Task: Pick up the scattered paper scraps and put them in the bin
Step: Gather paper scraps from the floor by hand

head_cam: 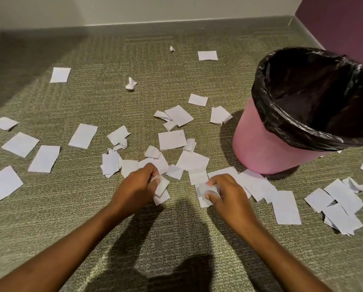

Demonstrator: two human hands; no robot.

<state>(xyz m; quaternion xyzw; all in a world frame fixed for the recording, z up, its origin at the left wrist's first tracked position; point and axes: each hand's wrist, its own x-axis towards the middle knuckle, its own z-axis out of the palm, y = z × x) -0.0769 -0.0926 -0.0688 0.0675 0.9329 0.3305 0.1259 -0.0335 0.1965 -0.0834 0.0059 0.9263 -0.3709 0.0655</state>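
**Both hands gathering scraps at the near middle of the carpet, bin to the right**

Flat white paper scraps (44,158) are lying spread across the carpet (92,218) from its left edge inward, well apart from one another and out of easy reach; a crumpled scrap (131,83) is sitting farther back toward the wall.

The left hand (137,186) is working at the near middle, fingers curled closed and pinching a couple of small scraps (162,187) just above the floor; a dense overlapping cluster is lying just beyond its knuckles.

The right hand (224,192) is hovering just beside it, fingers closed around a scrunched wad of paper (206,189); more flat sheets (284,205) are trailing away from it toward the right edge.

The bin (271,148), pink with a black liner (285,121), is standing upright beyond and to the right of both hands, mouth open and seemingly empty; the right hand is the nearer one, so its load looks likely to be going up, rightward and away, over the near rim; the left hand would be crossing farther.

Most scraps are lying uncollected, so the task appears to be at an early stage.
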